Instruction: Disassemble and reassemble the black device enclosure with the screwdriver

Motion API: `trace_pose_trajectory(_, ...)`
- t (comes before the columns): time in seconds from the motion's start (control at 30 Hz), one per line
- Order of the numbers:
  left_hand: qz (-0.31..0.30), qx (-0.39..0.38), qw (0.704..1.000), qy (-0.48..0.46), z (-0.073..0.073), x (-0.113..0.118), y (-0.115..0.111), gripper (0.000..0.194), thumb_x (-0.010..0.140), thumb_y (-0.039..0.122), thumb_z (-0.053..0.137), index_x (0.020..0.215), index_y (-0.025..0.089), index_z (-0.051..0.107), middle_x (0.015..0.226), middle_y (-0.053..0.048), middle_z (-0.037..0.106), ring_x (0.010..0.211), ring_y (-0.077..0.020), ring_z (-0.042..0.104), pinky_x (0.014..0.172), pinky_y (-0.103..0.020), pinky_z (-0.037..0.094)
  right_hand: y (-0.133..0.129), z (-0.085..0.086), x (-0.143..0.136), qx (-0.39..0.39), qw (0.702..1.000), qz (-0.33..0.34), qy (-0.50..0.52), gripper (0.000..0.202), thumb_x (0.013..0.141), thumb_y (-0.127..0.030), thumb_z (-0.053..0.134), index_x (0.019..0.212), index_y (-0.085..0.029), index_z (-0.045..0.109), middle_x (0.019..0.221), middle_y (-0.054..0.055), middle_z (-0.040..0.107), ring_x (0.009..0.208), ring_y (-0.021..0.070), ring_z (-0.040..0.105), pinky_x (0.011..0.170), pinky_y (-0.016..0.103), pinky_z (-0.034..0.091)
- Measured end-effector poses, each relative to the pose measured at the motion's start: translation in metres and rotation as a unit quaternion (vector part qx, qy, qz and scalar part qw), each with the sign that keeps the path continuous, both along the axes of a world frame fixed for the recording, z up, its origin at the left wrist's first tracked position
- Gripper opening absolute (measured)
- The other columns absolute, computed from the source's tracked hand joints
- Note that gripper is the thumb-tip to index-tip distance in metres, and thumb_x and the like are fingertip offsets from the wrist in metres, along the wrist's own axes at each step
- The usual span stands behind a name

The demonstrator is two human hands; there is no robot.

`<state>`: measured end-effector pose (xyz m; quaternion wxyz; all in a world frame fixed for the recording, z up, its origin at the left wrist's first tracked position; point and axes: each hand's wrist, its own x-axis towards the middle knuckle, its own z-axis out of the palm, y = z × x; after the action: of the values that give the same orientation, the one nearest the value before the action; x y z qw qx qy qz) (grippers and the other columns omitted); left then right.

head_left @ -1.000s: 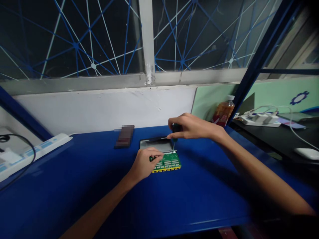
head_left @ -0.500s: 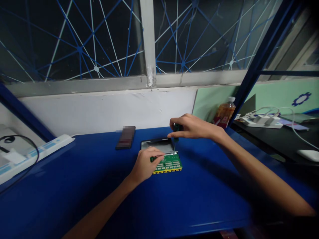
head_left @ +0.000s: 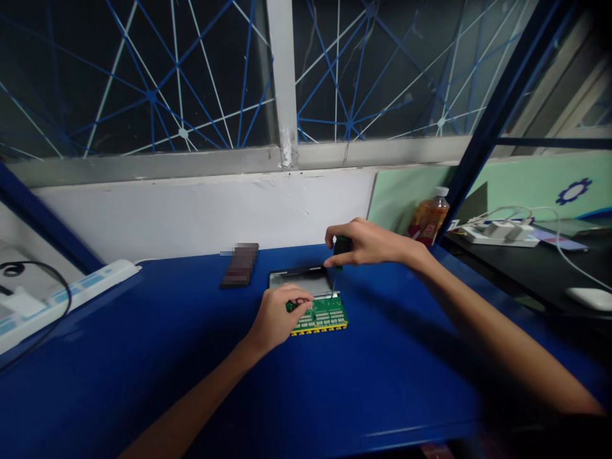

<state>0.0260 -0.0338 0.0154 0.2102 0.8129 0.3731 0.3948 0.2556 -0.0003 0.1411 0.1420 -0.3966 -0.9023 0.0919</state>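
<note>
A green circuit board [head_left: 329,309] with a yellow edge strip lies on the blue table [head_left: 373,395]. Behind it, and touching it, is a grey metal tray-like case [head_left: 303,278] with a black rim. My left hand [head_left: 282,312] rests over the board's left part, its thumb and fingers pinched together; whatever is between them is too small to make out. My right hand [head_left: 356,243] is closed round the dark handle of a screwdriver [head_left: 341,244], held upright, its thin shaft reaching down to the board's back edge.
A dark flat object [head_left: 240,266] lies behind on the left. White power strips stand at the far left [head_left: 86,290] and on the black desk at right [head_left: 500,234]. A bottle [head_left: 430,217] stands by the blue frame post.
The fingers of my left hand have curled a little more. My right hand keeps its grip on the screwdriver, with its fingers slightly shifted. The whole view has moved very slightly.
</note>
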Motion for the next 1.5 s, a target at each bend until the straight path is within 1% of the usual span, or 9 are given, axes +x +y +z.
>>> trace_pose_trajectory(0.1,0.002,0.006,1.000,0.004,0.001,0.000,0.001,0.010,0.078,0.015,0.062,0.079,0.017,0.072,0.077,-0.004,0.069,0.068,-0.0152,0.062,0.064,-0.025,0.048,-0.003,-0.001,-0.003,0.019,1.000,-0.005,0.004,0.037,0.079,-0.051,0.060,0.092,-0.017,0.057,0.062,0.001,0.059,0.054,0.0124,0.049,0.052,0.026,0.032)
trace_pose_trajectory(0.27,0.004,0.017,1.000,0.003,0.001,0.000,0.001,0.012,0.081,0.018,0.061,0.079,0.017,0.072,0.079,-0.005,0.069,0.070,-0.0151,0.062,0.063,-0.025,0.046,-0.002,-0.001,0.002,-0.080,0.993,0.070,0.046,0.036,0.076,-0.029,0.064,0.107,-0.019,0.048,0.083,0.002,0.065,0.061,0.0118,0.056,0.053,0.023,0.039)
trace_pose_trajectory(0.37,0.001,0.025,1.000,0.005,0.002,0.001,-0.001,0.015,0.083,0.022,0.059,0.080,0.018,0.072,0.078,-0.005,0.069,0.071,-0.0156,0.061,0.063,-0.026,0.046,-0.001,-0.002,0.003,-0.099,0.992,0.052,0.057,0.040,0.077,-0.030,0.064,0.110,-0.019,0.045,0.065,-0.003,0.060,0.050,0.0106,0.052,0.047,0.022,0.036)
trace_pose_trajectory(0.6,0.001,0.038,0.999,0.022,0.007,0.001,-0.003,0.022,0.088,0.027,0.054,0.076,0.017,0.070,0.073,-0.004,0.067,0.069,-0.0156,0.059,0.065,-0.027,0.044,-0.006,0.000,-0.006,0.032,0.999,0.016,0.002,0.035,0.079,-0.050,0.061,0.090,-0.017,0.056,0.053,-0.003,0.051,0.050,0.0116,0.046,0.052,0.027,0.033)
trace_pose_trajectory(0.83,0.033,0.038,0.997,0.058,0.006,0.001,-0.004,0.029,0.091,0.028,0.048,0.070,0.017,0.065,0.063,-0.001,0.061,0.058,-0.0129,0.050,0.058,-0.025,0.037,-0.011,0.003,-0.001,-0.092,0.992,0.082,0.036,0.049,0.078,-0.023,0.061,0.121,-0.021,0.037,0.102,0.007,0.062,0.066,0.0115,0.055,0.056,0.024,0.041)
trace_pose_trajectory(0.97,0.021,0.004,0.998,0.063,0.006,0.002,-0.005,0.030,0.092,0.028,0.046,0.069,0.017,0.062,0.060,0.001,0.059,0.055,-0.0115,0.049,0.056,-0.024,0.035,-0.009,0.002,-0.001,-0.101,0.990,0.088,0.048,0.039,0.081,-0.019,0.055,0.117,-0.019,0.039,0.086,0.003,0.065,0.058,0.0101,0.053,0.052,0.023,0.037)
trace_pose_trajectory(1.17,-0.011,-0.026,0.996,0.087,0.004,0.002,-0.005,0.030,0.093,0.027,0.044,0.072,0.017,0.062,0.068,0.001,0.063,0.063,-0.0130,0.056,0.059,-0.023,0.037,-0.008,0.000,-0.008,0.000,1.000,0.021,0.000,0.031,0.082,-0.044,0.059,0.096,-0.016,0.055,0.053,-0.003,0.053,0.049,0.0107,0.045,0.051,0.025,0.029)
trace_pose_trajectory(1.3,-0.007,-0.015,0.995,0.095,0.002,0.003,-0.007,0.029,0.092,0.028,0.045,0.071,0.018,0.063,0.067,-0.001,0.064,0.063,-0.0138,0.056,0.061,-0.024,0.039,-0.011,0.001,-0.008,0.026,1.000,0.008,-0.006,0.039,0.083,-0.049,0.056,0.103,-0.016,0.055,0.062,0.001,0.058,0.054,0.0129,0.048,0.054,0.027,0.031)
trace_pose_trajectory(1.5,-0.007,-0.002,0.997,0.073,0.001,0.004,-0.007,0.029,0.090,0.029,0.048,0.070,0.017,0.066,0.066,-0.002,0.064,0.061,-0.0143,0.056,0.060,-0.024,0.041,-0.010,0.003,-0.001,-0.077,0.994,0.072,0.023,0.041,0.081,-0.026,0.059,0.118,-0.020,0.043,0.086,0.003,0.065,0.058,0.0108,0.052,0.053,0.024,0.035)
